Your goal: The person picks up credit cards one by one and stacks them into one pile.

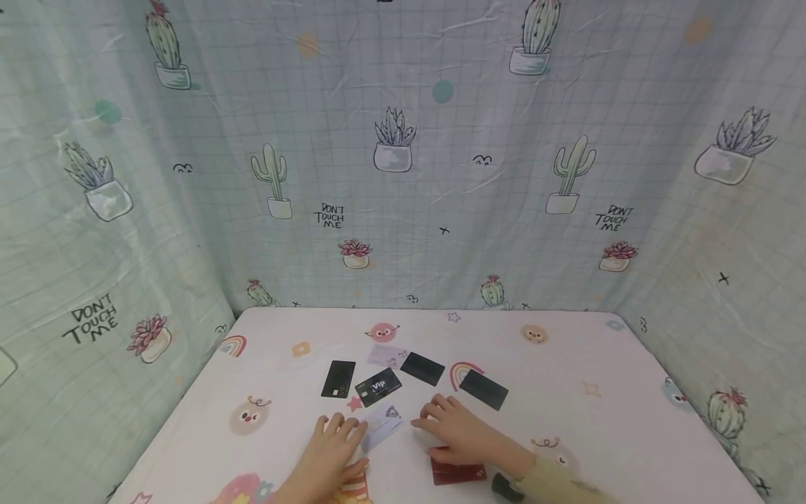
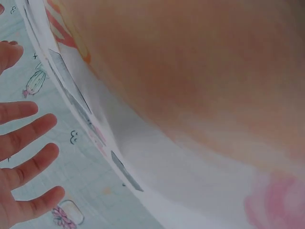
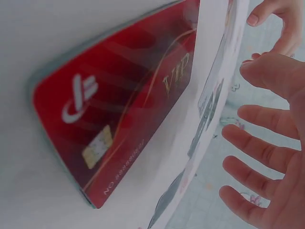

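Note:
In the head view, my left hand (image 1: 327, 451) is low over the near part of the table, fingers spread and loosely bent. Its fingertips lie beside a pale card (image 1: 381, 425); whether they touch it I cannot tell. My right hand (image 1: 462, 432), also with loose fingers and nothing in its grasp, is above the far edge of a red card (image 1: 458, 474). The right wrist view shows this red card (image 3: 138, 105) close up, with gold VIP lettering and a chip. Spread fingers of the left hand (image 2: 28, 162) appear in the left wrist view.
Beyond the hands lie a black VIP card (image 1: 378, 387), an upright black card (image 1: 339, 379), a pale pinkish card (image 1: 387, 355) and two dark cards (image 1: 422, 369). A small dark object (image 1: 506, 488) sits by the right sleeve (image 1: 560, 483). Patterned curtains (image 1: 415, 210) surround the table (image 1: 567, 371).

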The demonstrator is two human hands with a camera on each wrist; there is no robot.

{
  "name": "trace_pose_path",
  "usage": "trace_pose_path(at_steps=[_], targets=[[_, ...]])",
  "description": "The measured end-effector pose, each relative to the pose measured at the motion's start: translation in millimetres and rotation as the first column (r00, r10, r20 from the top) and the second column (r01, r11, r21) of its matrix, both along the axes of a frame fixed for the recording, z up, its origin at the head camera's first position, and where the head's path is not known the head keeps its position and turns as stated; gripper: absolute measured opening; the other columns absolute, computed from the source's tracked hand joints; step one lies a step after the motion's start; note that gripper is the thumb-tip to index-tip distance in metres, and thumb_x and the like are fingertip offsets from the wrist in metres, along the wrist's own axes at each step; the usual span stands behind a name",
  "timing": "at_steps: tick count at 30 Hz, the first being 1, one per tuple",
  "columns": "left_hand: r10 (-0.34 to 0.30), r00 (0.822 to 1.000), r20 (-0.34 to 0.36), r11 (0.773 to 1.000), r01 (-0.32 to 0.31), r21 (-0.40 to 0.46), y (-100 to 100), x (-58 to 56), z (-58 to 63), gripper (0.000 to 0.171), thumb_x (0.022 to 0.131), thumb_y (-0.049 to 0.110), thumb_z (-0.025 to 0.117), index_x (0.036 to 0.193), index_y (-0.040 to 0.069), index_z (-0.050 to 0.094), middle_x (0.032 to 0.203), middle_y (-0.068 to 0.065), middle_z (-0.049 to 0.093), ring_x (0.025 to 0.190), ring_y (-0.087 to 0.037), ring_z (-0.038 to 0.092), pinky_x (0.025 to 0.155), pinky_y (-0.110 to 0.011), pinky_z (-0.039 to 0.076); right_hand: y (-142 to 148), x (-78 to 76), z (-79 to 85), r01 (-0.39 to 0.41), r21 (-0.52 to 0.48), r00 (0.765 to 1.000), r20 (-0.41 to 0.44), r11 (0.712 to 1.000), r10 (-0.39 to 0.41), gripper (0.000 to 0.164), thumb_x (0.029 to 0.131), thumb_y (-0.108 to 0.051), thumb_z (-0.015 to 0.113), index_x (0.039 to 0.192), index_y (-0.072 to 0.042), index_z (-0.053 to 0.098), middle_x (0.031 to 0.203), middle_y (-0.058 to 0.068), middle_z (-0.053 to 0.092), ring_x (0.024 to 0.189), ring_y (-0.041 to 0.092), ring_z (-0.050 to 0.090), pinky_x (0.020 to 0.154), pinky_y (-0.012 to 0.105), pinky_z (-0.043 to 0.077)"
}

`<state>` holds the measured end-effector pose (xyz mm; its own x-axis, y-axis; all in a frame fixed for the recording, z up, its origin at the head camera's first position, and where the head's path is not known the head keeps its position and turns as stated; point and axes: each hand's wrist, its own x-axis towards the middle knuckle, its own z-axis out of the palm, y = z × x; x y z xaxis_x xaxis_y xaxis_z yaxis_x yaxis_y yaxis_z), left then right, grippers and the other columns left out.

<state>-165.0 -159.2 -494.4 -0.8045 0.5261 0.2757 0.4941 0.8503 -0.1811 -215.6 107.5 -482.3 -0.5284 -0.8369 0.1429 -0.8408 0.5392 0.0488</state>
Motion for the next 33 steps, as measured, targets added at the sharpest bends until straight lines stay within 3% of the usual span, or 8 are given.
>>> trace_pose_path(at_steps=[7, 17, 24, 33], targets=[[-0.003, 1.0, 0.018, 1.0, 0.004, -0.015, -1, -2.5, 1.3, 0.053, 0.074, 0.051, 0.059, 0.111, 0.013, 0.058, 0.1, -0.003, 0.057, 0.093, -0.023, 0.045, 0.082, -0.048, 0.035, -11, -6.9, 1.9, 0.024, 0.031, 1.0, -0.014, 0.999, -0.023, 0.044, 0.08, -0.042, 0.06, 0.12, -0.026, 0.053, 0.109, -0.007, 0.053, 0.099, 0.011, 0.043, 0.084, 0.03, 0.042], [-0.029, 0.999, -0.016, 0.998, 0.028, -0.056, -5, -8.2, -0.9, 0.059, 0.071, 0.056, 0.06, 0.11, 0.011, 0.058, 0.1, -0.005, 0.057, 0.095, -0.025, 0.047, 0.083, -0.051, 0.036, -22, -15.1, 4.2, 0.012, 0.063, 0.998, -0.057, 0.998, -0.009, 0.044, 0.079, -0.042, 0.06, 0.12, -0.026, 0.053, 0.109, -0.008, 0.053, 0.101, 0.011, 0.044, 0.085, 0.029, 0.042], [-0.037, 0.999, -0.004, 0.997, 0.036, -0.073, -5, -11.1, -0.1, 0.061, 0.071, 0.059, 0.057, 0.107, 0.01, 0.059, 0.099, -0.005, 0.058, 0.095, -0.025, 0.047, 0.083, -0.051, 0.036, -28, -20.2, 3.7, 0.009, 0.086, 0.999, -0.043, 0.996, -0.005, 0.046, 0.079, -0.042, 0.06, 0.121, -0.024, 0.052, 0.11, -0.007, 0.054, 0.102, 0.011, 0.044, 0.086, 0.029, 0.041], [-0.039, 0.999, 0.009, 0.992, 0.04, -0.118, -4, -15.0, -4.4, 0.063, 0.073, 0.061, 0.054, 0.107, 0.009, 0.059, 0.102, -0.006, 0.059, 0.099, -0.026, 0.049, 0.084, -0.052, 0.037, -36, -25.3, 0.0, -0.015, 0.147, 0.993, -0.116, 0.989, 0.032, 0.049, 0.081, -0.047, 0.056, 0.123, -0.023, 0.048, 0.111, -0.006, 0.053, 0.103, 0.012, 0.046, 0.089, 0.03, 0.042]])
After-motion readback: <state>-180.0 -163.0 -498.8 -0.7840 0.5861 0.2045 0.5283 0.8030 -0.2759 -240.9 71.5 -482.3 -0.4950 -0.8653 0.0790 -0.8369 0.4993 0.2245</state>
